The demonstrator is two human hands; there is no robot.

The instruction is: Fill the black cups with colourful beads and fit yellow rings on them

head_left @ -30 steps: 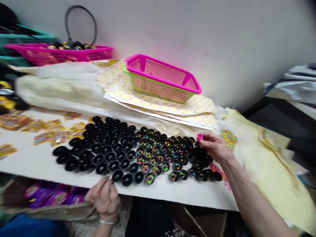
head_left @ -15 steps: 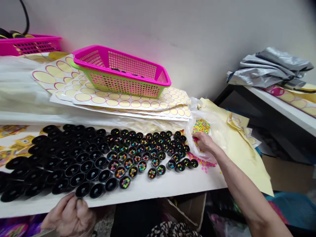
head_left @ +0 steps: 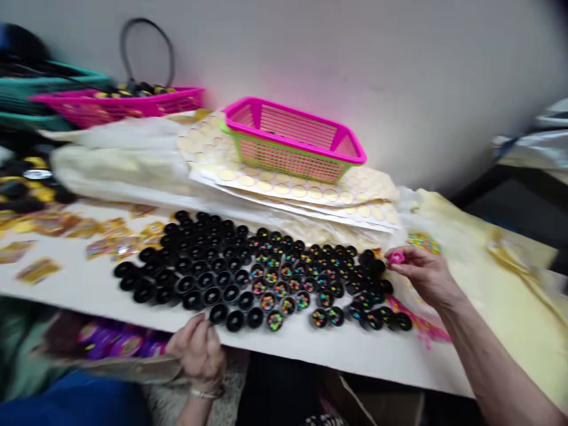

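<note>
Many small black cups (head_left: pixel 231 293) stand close together on the white table (head_left: pixel 89 296). Those toward the right hold colourful beads or candies; the left ones show none. My right hand (head_left: pixel 421 269) pinches a small pink scoop-like item (head_left: pixel 396 258) just past the cups' right end. Behind that hand, multicoloured pieces (head_left: pixel 423 241) lie in a clear plastic bag. Pink pieces (head_left: pixel 419 322) are scattered below it. My left hand (head_left: pixel 199 349) is closed at the table's front edge, near the front cups; whether it holds anything is hidden.
A pink and green basket (head_left: pixel 293 145) rests on sticker sheets (head_left: pixel 302 192) at the back. Another pink basket (head_left: pixel 128 106) is at the back left. Yellow packets (head_left: pixel 39 270) lie at left, yellow paper (head_left: pixel 501 307) at right. Purple packages (head_left: pixel 119 343) sit below the front edge.
My right hand has come out of the bag of multicoloured pieces and moved left toward the cups, the pink item now showing. The view has shifted left, and my left hand remains closed.
</note>
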